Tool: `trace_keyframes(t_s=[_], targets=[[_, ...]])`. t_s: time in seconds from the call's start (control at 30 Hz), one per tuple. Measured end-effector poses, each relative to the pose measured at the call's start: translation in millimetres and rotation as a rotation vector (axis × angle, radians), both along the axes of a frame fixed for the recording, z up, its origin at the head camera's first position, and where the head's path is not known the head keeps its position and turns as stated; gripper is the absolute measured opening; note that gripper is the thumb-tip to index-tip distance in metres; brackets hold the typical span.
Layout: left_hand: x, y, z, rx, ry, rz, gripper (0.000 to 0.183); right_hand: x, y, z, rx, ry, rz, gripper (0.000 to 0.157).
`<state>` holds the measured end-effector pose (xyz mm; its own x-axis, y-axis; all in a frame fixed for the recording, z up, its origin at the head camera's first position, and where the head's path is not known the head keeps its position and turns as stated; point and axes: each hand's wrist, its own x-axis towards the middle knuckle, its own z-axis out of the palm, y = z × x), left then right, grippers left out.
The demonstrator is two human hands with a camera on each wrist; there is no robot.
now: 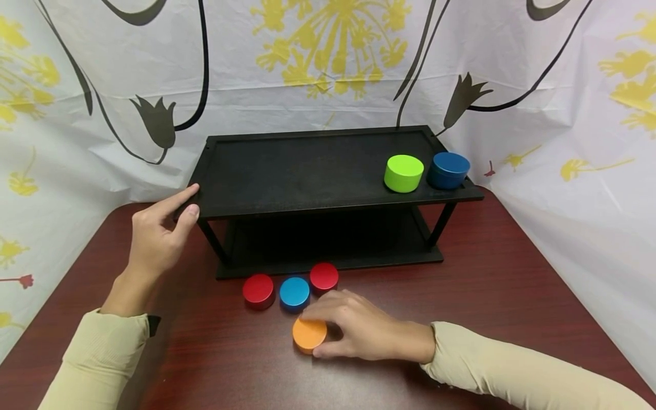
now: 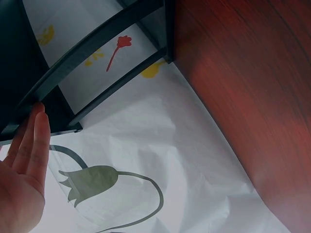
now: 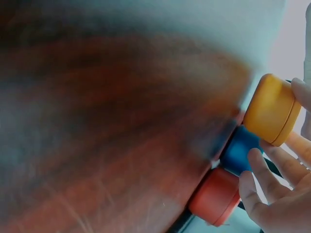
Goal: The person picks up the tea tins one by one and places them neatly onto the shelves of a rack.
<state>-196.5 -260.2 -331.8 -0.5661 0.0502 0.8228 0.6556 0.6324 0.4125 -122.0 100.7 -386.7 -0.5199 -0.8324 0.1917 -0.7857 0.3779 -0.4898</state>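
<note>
My right hand (image 1: 359, 327) has its thumb and fingers around an orange round tin (image 1: 308, 335) standing on the table; the right wrist view shows the orange tin (image 3: 271, 110) between thumb and fingers. Just behind it are a blue round tin (image 1: 294, 294) and two red ones, a left red tin (image 1: 258, 291) and a right red tin (image 1: 324, 277). At the left end of a black two-level shelf (image 1: 302, 171), my left hand (image 1: 159, 236) touches the edge with straight fingers. In the left wrist view, extended fingers (image 2: 35, 145) rest against the shelf's side.
On the shelf's top board, toward the right, a lime-green tin (image 1: 404, 173) stands beside a dark blue tin (image 1: 449, 170). The lower board (image 1: 328, 266) sits on the dark red wooden table (image 1: 215, 364). A patterned white cloth (image 1: 318, 108) hangs behind and at the sides.
</note>
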Motion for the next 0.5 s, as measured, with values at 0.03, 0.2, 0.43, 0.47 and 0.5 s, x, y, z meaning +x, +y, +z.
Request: trace_keyframes(t_s=[0.03,0.2,0.43,0.47,0.5], targets=[[-0.1,0,0.0,0.0,-0.001,0.001,0.034,-0.2,1,1.7,0.0,-0.004,-0.006,0.048],[0.0,1,0.2,0.002,-0.001,0.006,0.034,-1.5,6,15.3,-0.006,-0.048,-0.025,0.047],[0.4,1,0.5,0.0,0.004,0.006,0.033,-8.6,11,45.3,-0.062,-0.005,-0.039,0.047],[0.7,1,0.6,-0.001,0.003,0.005,0.033,-9.6,12,49.4,-0.073,0.005,-0.046,0.047],[0.9,0,0.6,-0.003,0.004,0.005,0.033,-10.6,12,53.4,-0.081,0.011,-0.051,0.047]])
